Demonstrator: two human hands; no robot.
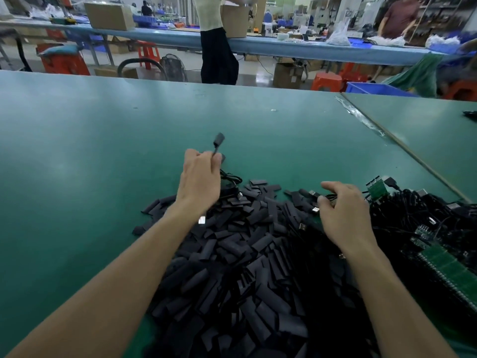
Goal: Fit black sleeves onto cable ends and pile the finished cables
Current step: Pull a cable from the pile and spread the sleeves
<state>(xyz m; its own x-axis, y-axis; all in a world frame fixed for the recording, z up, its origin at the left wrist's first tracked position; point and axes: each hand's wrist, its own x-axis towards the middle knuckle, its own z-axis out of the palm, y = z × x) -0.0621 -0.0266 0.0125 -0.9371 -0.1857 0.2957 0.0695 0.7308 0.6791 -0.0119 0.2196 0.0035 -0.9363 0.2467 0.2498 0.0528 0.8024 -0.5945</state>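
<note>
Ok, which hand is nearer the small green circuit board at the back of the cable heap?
Right. The right hand is just left of the small green circuit board, pinching a cable. The left hand is well off to the left, holding a sleeved cable.

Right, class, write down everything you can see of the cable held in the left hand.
A thin black cable, pinched in the left hand above the green table. Its blocky black end, seemingly sleeved, sticks up tilted past the fingers; the rest trails down in loops beside the sleeve pile.
</note>
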